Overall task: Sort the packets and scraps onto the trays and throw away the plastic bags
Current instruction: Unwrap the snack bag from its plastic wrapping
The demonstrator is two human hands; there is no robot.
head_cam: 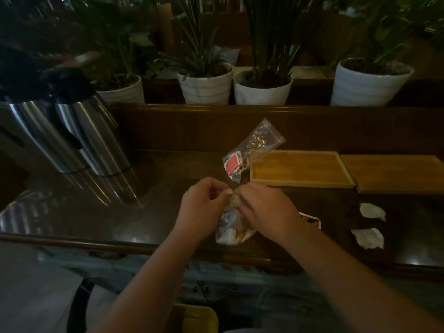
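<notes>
— What carries everything?

— A dark, glossy wooden desk (pixel 168 188) with a raised back ledge.

— What lies on it at the left?

— Two steel flasks (pixel 79 138) standing side by side, mirrored in the polish.

— And to the right?

— Two shallow wooden trays, the near tray (pixel 300 169) and the far tray (pixel 394 174), set edge to edge, both bare inside.

— Anything between?

— A clear zip bag (pixel 249 150) holding red packets, its upper end leaning over the near tray's corner. Nearer the front edge, two crumpled white scraps (pixel 370 224) lie apart, and a red-and-white packet (pixel 312 221) shows partly beside them.
</notes>
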